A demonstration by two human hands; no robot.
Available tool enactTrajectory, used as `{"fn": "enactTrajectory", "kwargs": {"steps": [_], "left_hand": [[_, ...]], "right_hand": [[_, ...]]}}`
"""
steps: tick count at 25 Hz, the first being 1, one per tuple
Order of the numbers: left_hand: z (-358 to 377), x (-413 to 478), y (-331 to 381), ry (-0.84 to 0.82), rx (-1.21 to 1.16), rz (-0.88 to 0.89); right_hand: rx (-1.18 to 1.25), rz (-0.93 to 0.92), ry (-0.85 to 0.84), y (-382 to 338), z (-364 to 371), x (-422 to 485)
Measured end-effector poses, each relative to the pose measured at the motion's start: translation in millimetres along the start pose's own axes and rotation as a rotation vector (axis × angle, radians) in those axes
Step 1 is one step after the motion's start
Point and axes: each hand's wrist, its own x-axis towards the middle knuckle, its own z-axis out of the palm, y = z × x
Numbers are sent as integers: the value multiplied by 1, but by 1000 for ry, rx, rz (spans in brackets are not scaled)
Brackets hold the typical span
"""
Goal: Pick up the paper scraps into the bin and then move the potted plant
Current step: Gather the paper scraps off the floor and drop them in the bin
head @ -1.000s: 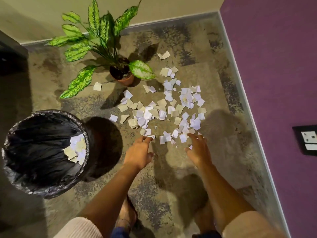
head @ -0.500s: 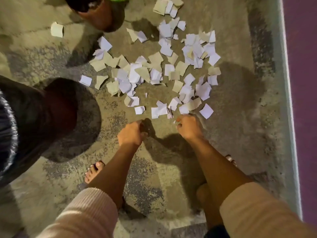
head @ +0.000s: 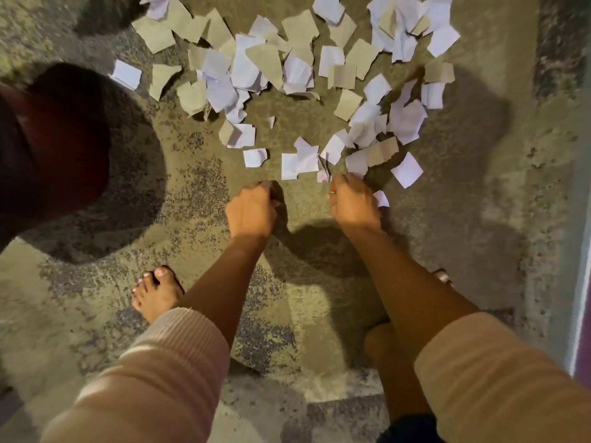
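Several white and beige paper scraps point(head: 297, 68) lie spread over the floor in the upper half of the head view. My right hand point(head: 353, 207) is curled at the near edge of the pile, with a white scrap point(head: 381, 198) sticking out beside it and crumpled paper at its fingertips. My left hand point(head: 252, 212) is closed in a fist on the floor just short of the nearest scraps; no paper shows in it. The bin point(head: 48, 148) appears only as a dark rounded side at the left edge. The potted plant is out of view.
The floor is mottled grey-brown concrete point(head: 192, 193). My bare left foot point(head: 156, 292) stands behind the left hand, and a right foot point(head: 443, 277) peeks out behind the right forearm. A pale skirting and purple wall point(head: 583, 346) run along the right edge.
The view has dropped lower and closer to the floor, so plant and bin opening left the frame. Both hands went from spread fingers on the scraps to curled, the right one gathering paper.
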Motion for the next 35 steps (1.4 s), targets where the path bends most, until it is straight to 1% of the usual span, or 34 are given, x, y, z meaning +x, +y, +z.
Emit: {"fn": "enactTrajectory", "kwargs": {"steps": [3, 4, 6, 7, 9, 11, 12, 13, 15, 16, 17, 19, 22, 25, 27, 30, 31, 33, 35], "left_hand": [[1, 5, 1, -18, 58, 31], [0, 6, 2, -33, 93, 50], [-4, 7, 7, -54, 131, 51], [-7, 6, 10, -49, 105, 39], [-15, 3, 22, 15, 1, 49], [-21, 3, 38, 98, -79, 118], [-23, 5, 48, 123, -88, 138], [-26, 9, 58, 131, -87, 121], [-29, 17, 77, 59, -103, 9], [-28, 21, 86, 3, -114, -37], [-26, 24, 93, -47, -116, -64], [-18, 30, 106, -102, -101, -80], [-8, 36, 119, -87, -93, -62], [-5, 42, 130, -51, -116, 13], [-8, 49, 137, -21, -109, 88], [-14, 59, 145, -6, -70, 211], [-15, 62, 144, -15, -26, 252], [-17, 66, 139, -37, 45, 304], [-16, 67, 135, -33, 34, 307]], "right_hand": [[21, -49, -15, 6, -5, 3], [48, -47, 6, 8, -8, 2], [145, -23, 105, 11, -15, 2], [211, 2, 174, 14, -19, 3], [348, 56, 289, 21, -33, 6], [436, 81, 348, 28, -46, 13], [440, 90, 388, 32, -52, 16], [423, 109, 438, 36, -57, 21], [350, 191, 523, 46, -66, 32], [295, 235, 532, 53, -69, 38], [253, 270, 505, 59, -73, 44], [251, 306, 392, 74, -81, 59], [317, 312, 214, 94, -98, 88], [245, 228, 33, 101, -109, 107], [159, 139, -43, 96, -106, 107], [71, -57, -45, 81, -90, 92], [71, -92, -30, 76, -84, 86], [65, -98, 3, 69, -73, 78], [3, -102, 13, 67, -66, 72]]}}
